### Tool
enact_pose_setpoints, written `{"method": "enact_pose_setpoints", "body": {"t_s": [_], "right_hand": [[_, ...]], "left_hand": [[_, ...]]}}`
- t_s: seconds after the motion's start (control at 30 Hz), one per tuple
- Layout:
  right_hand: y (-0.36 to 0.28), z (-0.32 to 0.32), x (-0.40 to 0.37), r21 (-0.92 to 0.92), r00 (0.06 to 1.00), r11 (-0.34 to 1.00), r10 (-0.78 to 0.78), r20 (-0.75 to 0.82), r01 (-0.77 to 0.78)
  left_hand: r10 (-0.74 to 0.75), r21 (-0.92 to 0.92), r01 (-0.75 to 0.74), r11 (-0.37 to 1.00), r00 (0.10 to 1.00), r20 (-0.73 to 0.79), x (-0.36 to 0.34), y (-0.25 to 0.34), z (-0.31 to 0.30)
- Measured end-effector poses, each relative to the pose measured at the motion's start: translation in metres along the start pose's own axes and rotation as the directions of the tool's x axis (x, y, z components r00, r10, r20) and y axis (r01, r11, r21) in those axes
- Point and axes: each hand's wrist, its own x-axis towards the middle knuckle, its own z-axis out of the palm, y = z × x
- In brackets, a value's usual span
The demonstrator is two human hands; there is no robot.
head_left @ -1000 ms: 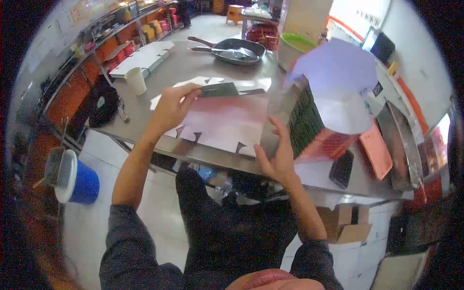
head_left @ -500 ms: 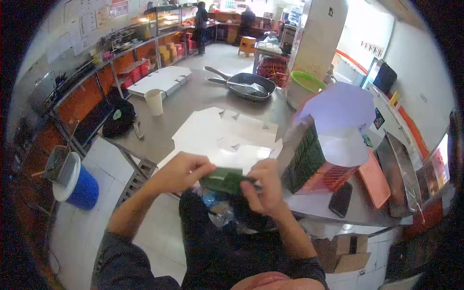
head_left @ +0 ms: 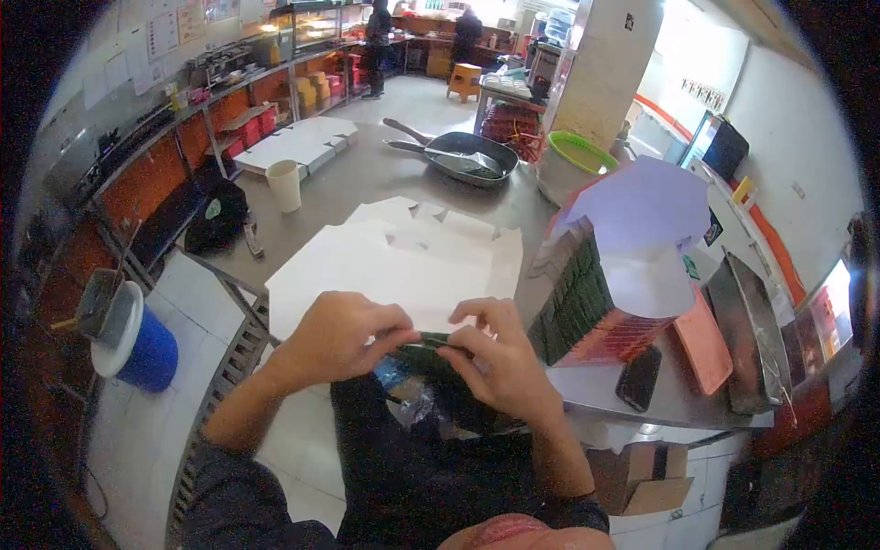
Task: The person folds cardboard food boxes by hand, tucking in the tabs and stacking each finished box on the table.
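Between my two hands, above the lap and at the near edge of the white cardboard sheets, is a small dark green piece. My left hand pinches its left end between thumb and fingers. The right end is pinched by my right hand, whose other fingers are bent. What the green piece is cannot be made out. To the right, a stack of green folded pieces leans along a pile of red and white boxes.
A paper cup, a pan and a green-rimmed bucket stand farther back. On the right are a phone, an orange tray and a metal tray. Two people are in the background.
The green piece looks narrower and is mostly covered by my fingers. My hands have come closer together. A white sheet now covers more of the table on the left.
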Motion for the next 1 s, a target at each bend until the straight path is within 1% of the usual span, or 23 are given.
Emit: {"method": "enact_pose_setpoints", "body": {"t_s": [0.07,0.13,0.17,0.2,0.23,0.27,0.3,0.33,0.37,0.4,0.43,0.47,0.5,0.57,0.6,0.67,0.7,0.83,0.87,0.9,0.93,0.97,1.0], "right_hand": [[0.001,-0.003,-0.001,-0.020,0.975,0.992,0.127,0.182,-0.125],[-0.005,0.005,-0.001,0.006,0.966,0.983,0.181,0.183,-0.186],[-0.007,0.008,0.000,0.031,0.953,0.968,0.238,0.184,-0.248],[-0.010,0.005,0.002,0.030,0.957,0.969,0.239,0.166,-0.247],[-0.016,0.000,0.005,0.174,0.932,0.917,0.346,0.106,-0.360],[-0.020,-0.002,0.007,0.325,0.889,0.833,0.454,0.063,-0.448],[-0.021,-0.002,0.009,0.333,0.887,0.831,0.459,0.044,-0.446],[-0.023,0.000,0.011,0.603,0.867,0.685,0.498,0.023,-0.409],[-0.025,0.003,0.013,0.816,0.846,0.482,0.534,0.013,-0.317],[-0.026,0.009,0.015,0.824,0.844,0.482,0.536,-0.007,-0.299],[-0.027,0.017,0.017,0.884,0.902,0.342,0.397,0.171,-0.318],[-0.029,0.027,0.019,0.912,0.924,0.202,0.215,0.315,-0.358],[-0.036,0.040,0.018,0.933,0.931,0.111,0.169,0.323,-0.343],[-0.051,0.064,0.016,0.953,0.946,-0.058,0.115,0.302,-0.297],[-0.056,0.070,0.016,0.961,0.954,-0.062,0.119,0.274,-0.268],[-0.068,0.079,0.016,0.906,0.892,-0.162,0.177,0.415,-0.390],[-0.069,0.081,0.014,0.915,0.903,0.026,0.171,0.394,-0.404],[-0.061,0.084,0.004,0.917,0.910,0.089,0.192,0.367,-0.389],[-0.058,0.072,0.005,0.908,0.928,-0.286,0.122,0.353,-0.307],[-0.054,0.063,0.003,0.754,0.946,-0.621,0.060,0.318,-0.214],[-0.049,0.060,-0.001,0.752,0.945,-0.619,0.050,0.324,-0.225],[-0.044,0.058,-0.006,0.637,0.954,-0.751,0.035,0.299,-0.172],[-0.039,0.057,-0.010,0.498,0.960,-0.859,0.026,0.277,-0.121]], "left_hand": [[0.035,0.017,-0.035,0.999,0.999,0.008,0.000,0.000,0.002],[0.203,0.124,-0.175,0.977,0.940,-0.274,0.000,0.002,0.011],[0.214,0.130,-0.185,0.974,0.939,-0.270,-0.001,0.010,0.006],[0.327,0.204,-0.264,0.943,0.852,-0.409,-0.005,0.025,-0.005],[0.436,0.287,-0.331,0.899,0.731,-0.525,-0.009,0.034,-0.009],[0.406,0.145,-0.399,0.905,0.715,-0.569,-0.019,0.037,0.000],[0.367,0.000,-0.460,0.888,0.707,-0.604,-0.033,0.039,0.011],[0.363,-0.151,-0.484,0.862,0.797,-0.484,-0.040,0.044,0.020],[0.327,-0.303,-0.503,0.809,0.814,-0.479,-0.044,0.043,0.047],[0.219,-0.363,-0.360,0.859,0.901,-0.374,-0.049,0.050,0.072],[0.103,-0.403,-0.205,0.892,0.960,-0.260,-0.052,0.057,0.088],[0.123,-0.394,-0.215,0.893,0.962,-0.245,-0.052,0.057,0.091],[0.073,-0.421,-0.205,0.884,0.949,-0.308,-0.053,0.057,0.093],[-0.027,-0.467,-0.195,0.863,0.904,-0.428,-0.054,0.053,0.094],[-0.081,-0.488,-0.189,0.852,0.873,-0.480,-0.055,0.049,0.092],[-0.213,-0.538,-0.161,0.828,0.796,-0.567,-0.064,0.046,0.086],[-0.287,-0.565,-0.147,0.812,0.742,-0.606,-0.070,0.046,0.083],[-0.550,-0.657,-0.154,0.738,0.427,-0.718,-0.082,0.046,0.079],[-0.604,-0.675,-0.169,0.718,0.332,-0.725,-0.084,0.045,0.078],[-0.653,-0.691,-0.192,0.697,0.228,-0.722,-0.084,0.045,0.079],[-0.699,-0.706,-0.218,0.674,0.120,-0.705,-0.083,0.046,0.081],[-0.700,-0.703,-0.221,0.676,0.105,-0.706,-0.079,0.051,0.081],[-0.637,-0.661,-0.233,0.713,0.179,-0.750,-0.072,0.059,0.078]]}}
